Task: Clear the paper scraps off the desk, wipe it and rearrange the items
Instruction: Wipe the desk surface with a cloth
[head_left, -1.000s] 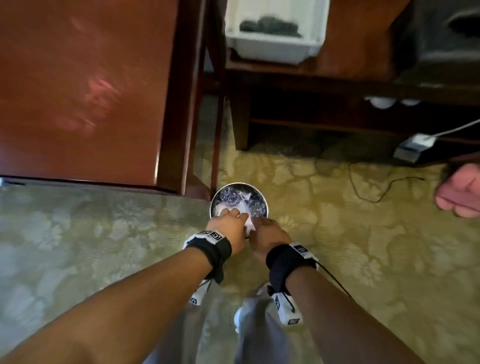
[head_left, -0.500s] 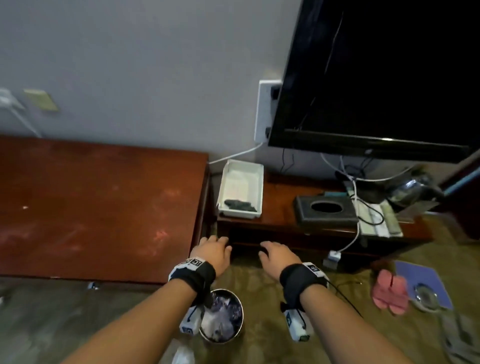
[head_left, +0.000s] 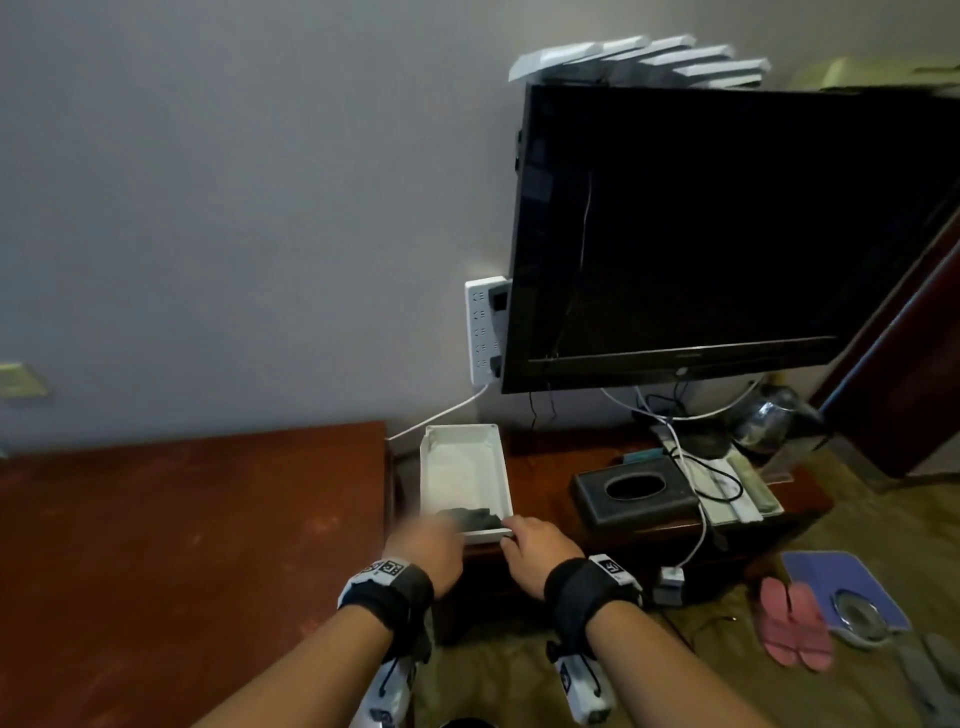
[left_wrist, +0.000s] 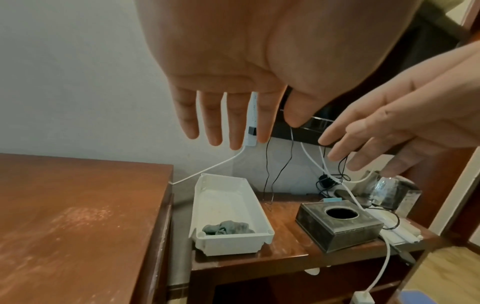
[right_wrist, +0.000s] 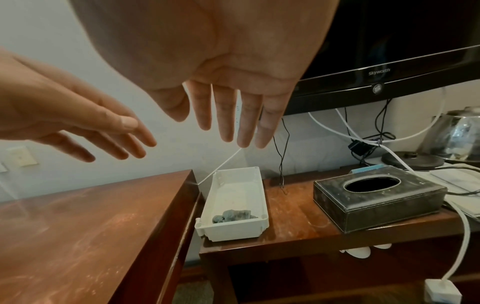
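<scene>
Over on the left the reddish wooden desk is standing against the grey wall, its top showing pale dusty smears. Just past its right edge the person's left hand is hovering palm down, its fingers straight and slightly spread, holding nothing. Beneath and just ahead of it, a white plastic tray is sitting on the left end of a lower wooden stand, and a crumpled grey cloth is lying in the tray's near end. The right hand is reaching in beside the left one, likewise flat and empty, fingers straight and apart, hanging in the air above the tray's near corner. Further right a dark tissue box is resting on the stand under a black television, and pink slippers are lying on the floor.
</scene>
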